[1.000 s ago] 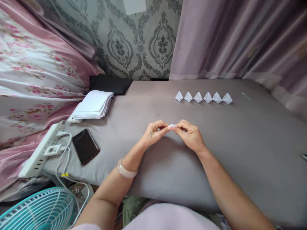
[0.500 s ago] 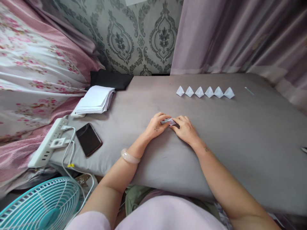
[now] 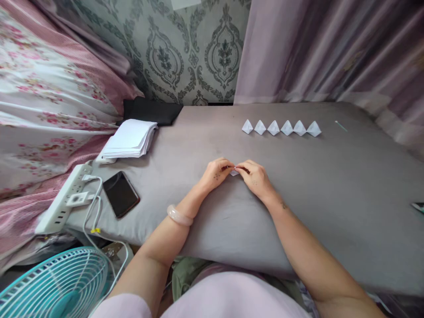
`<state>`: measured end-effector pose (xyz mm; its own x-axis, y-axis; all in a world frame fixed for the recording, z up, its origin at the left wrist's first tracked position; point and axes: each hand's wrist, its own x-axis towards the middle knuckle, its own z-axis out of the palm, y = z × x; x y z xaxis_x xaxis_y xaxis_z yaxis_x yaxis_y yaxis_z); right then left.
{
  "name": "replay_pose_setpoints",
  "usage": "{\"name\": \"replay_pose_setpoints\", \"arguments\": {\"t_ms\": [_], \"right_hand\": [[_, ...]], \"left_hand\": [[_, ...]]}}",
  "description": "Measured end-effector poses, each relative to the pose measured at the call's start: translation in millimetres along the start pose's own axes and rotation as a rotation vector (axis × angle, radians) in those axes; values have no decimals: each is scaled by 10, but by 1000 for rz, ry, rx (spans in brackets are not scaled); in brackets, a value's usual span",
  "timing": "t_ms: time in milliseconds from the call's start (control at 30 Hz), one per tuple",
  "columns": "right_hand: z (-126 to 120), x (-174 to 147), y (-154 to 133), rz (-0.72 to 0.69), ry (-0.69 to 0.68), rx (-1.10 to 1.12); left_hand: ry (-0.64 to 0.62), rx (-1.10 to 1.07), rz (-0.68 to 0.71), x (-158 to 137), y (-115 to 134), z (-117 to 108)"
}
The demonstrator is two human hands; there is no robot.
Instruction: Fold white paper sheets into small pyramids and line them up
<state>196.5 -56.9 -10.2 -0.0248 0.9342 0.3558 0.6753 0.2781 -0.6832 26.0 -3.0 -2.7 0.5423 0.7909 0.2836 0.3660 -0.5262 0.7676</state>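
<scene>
A small piece of folded white paper (image 3: 234, 172) is pinched between my two hands, mostly covered by the fingers. My left hand (image 3: 217, 172) grips its left side, thumb and fingertips pressed together. From the other side my right hand (image 3: 253, 176) pinches it, and the fingertips of both hands nearly meet at its top. Farther back on the grey cloth-covered surface (image 3: 198, 137) stands a row of several folded white paper pieces (image 3: 274, 128), pointed at the top. A pale bangle (image 3: 179, 216) circles my left wrist.
At the left lie a stack of white paper (image 3: 130, 138), a black folder-like item (image 3: 155, 111), a dark phone (image 3: 121, 194) and a white power strip (image 3: 62, 198) with cables. A teal fan (image 3: 59, 282) stands below. A thin stick (image 3: 341, 126) lies far right.
My fingertips have drawn closer together over the folded paper, and less of it shows now. The view has shifted slightly; the row of paper pieces stays put.
</scene>
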Motion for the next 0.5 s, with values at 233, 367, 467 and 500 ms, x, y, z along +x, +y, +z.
{"name": "replay_pose_setpoints", "arguments": {"t_ms": [233,367,467,500], "right_hand": [[-23,-12,-21,78,22,17],[-70,-20,-69,230,18,25],[-106,-16,-70,352,21,46],[-116,-13,-62,374,19,59]], "left_hand": [[48,-54,-94,-20,-17,-42],[64,-94,-181,-39,-42,-71],[80,-166,-228,-38,-84,-77],[85,-206,-243,-36,-99,-76]]}}
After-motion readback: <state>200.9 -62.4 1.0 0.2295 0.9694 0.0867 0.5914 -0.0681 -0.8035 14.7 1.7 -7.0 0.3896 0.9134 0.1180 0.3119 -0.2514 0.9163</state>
